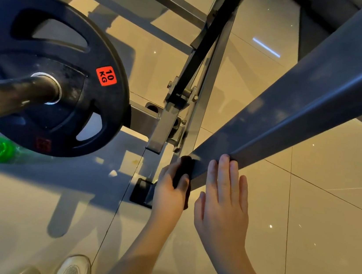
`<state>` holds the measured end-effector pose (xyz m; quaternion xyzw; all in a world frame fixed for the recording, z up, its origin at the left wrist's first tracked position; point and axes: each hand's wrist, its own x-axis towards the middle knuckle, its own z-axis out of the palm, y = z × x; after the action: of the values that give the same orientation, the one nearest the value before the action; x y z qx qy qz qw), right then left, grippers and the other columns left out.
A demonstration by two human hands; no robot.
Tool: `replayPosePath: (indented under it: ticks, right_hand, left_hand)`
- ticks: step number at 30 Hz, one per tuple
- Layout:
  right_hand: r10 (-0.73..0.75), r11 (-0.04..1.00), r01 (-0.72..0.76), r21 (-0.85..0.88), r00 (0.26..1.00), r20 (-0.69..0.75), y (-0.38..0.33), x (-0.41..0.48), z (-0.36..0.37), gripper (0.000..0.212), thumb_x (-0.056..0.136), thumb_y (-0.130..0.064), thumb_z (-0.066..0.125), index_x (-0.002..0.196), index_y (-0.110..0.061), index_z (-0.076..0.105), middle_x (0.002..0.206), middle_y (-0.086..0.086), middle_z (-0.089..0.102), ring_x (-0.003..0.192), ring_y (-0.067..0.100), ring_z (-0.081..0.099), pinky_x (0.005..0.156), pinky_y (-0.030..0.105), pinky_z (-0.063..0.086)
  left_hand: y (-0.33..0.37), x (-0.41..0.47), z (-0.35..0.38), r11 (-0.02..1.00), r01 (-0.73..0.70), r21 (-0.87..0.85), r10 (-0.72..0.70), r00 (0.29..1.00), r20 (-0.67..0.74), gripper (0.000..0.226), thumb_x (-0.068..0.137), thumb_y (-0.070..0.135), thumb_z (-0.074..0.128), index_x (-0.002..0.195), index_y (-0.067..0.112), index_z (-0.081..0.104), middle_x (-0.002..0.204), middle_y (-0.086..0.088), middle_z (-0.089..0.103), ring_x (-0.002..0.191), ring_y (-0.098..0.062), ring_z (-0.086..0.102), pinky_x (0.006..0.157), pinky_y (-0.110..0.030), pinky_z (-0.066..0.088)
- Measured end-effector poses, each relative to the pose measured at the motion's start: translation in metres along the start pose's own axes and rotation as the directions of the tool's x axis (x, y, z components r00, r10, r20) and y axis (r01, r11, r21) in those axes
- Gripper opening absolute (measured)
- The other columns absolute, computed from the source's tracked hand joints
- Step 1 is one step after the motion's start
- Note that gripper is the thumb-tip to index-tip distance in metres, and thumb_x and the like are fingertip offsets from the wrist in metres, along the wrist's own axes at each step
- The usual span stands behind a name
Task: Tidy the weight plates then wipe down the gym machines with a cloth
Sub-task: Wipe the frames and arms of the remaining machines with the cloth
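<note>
- From the head camera, our left hand (172,183) pinches the dark cloth (184,168) against the grey beam's (294,110) lower end to wipe it.
- Our right hand (224,202) lies flat with straight fingers, its fingertips on the beam, probably for steadying.
- The weight plate (52,74) sits on its bar (8,95).

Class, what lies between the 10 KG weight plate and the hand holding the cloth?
In the head view, the machine's grey bolted bracket stands between the weight plate and the left hand, which grips the dark cloth.
</note>
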<state>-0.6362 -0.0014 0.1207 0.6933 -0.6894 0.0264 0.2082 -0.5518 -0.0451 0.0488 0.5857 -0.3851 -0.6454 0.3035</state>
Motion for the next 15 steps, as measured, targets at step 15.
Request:
replayPosePath:
  ticks: [15]
  right_hand:
    - [-0.127,0.978,0.106,0.181,0.986,0.11,-0.019,0.002,-0.006,0.05,0.088,-0.014,0.052,0.137,-0.006,0.051,0.15,0.008,0.038,0.14,0.025,0.031,0.119,0.035,0.012]
  left_hand:
    - [0.005,0.013,-0.048,0.976,-0.089,0.201,0.088,0.996,0.011,0.035,0.094,0.018,0.059,0.127,0.023,0.051,0.119,-0.004,0.058,0.103,-0.017,0.061,0.087,-0.032,0.053]
